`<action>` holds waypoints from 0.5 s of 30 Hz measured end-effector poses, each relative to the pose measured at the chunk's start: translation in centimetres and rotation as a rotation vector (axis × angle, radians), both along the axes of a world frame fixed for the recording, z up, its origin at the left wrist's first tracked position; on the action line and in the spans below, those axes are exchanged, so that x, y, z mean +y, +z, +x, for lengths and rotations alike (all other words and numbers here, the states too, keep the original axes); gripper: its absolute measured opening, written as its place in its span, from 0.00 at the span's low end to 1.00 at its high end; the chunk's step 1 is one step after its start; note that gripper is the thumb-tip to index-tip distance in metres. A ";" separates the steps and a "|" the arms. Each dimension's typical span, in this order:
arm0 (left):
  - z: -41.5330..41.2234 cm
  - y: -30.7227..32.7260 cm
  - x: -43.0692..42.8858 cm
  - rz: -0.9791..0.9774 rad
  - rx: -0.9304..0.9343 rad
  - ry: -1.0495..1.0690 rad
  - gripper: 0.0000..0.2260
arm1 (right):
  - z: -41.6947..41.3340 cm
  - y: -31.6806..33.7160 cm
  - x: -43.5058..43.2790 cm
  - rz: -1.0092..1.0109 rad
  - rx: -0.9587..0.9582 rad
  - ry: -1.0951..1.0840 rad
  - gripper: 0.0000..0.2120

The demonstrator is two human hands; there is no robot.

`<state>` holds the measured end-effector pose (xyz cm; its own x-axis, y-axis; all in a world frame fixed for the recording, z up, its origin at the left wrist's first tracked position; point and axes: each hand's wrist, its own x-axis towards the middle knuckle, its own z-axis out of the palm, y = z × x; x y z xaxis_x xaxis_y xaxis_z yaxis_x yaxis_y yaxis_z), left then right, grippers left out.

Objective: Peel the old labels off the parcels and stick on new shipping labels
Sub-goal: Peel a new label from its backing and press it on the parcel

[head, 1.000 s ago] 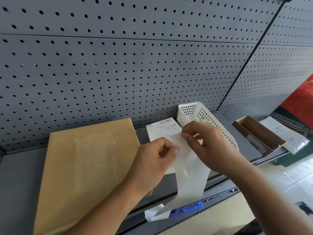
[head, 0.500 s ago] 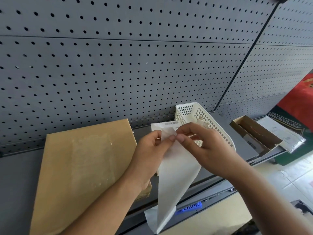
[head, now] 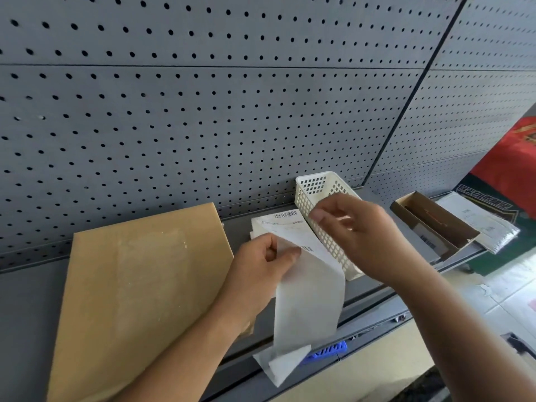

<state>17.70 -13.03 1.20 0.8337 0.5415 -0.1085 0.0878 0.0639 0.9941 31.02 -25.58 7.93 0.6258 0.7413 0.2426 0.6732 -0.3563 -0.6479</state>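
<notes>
Closest to you, the backing strip dangles over the front lip of the shelf, its tail folded down by the blue tag. Your left hand has thumb and forefinger pinched on the top of that strip, with the other fingers curled in behind.

Just past it, your right hand is up by the printed end of the new label with its fingers loosely bent. It's motion-blurred though, so I honestly can't tell if they're clamped on the label's edge or just hovering.

My read: you're mid-peel, getting the new label off its liner, not sticking yet. The brown parcel lies flat on the shelf to your left, with a shiny bare glue patch where the old label looks already gone.

So next up, I'd guess: get the label fully free without letting it curl onto itself, carry it left, and lay it square over that patch.

Further back are the white basket, a cardboard box off right, and the pegboard.
</notes>
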 end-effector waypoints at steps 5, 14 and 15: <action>0.1 0.8 0.5 -0.064 -0.013 0.027 0.06 | -0.4 -1.4 -0.8 -0.218 -0.052 0.123 0.18; -0.3 0.9 0.1 0.015 -0.014 0.008 0.13 | 0.5 -1.0 -0.6 -0.128 0.057 0.039 0.05; -0.4 0.9 0.1 0.030 0.004 -0.008 0.16 | 0.5 -0.9 -0.5 -0.106 0.050 0.009 0.05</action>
<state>17.32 -12.92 2.07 0.8377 0.5378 -0.0954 0.0917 0.0336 0.9952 31.51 -26.10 7.00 0.6286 0.7665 0.1315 0.6446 -0.4189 -0.6395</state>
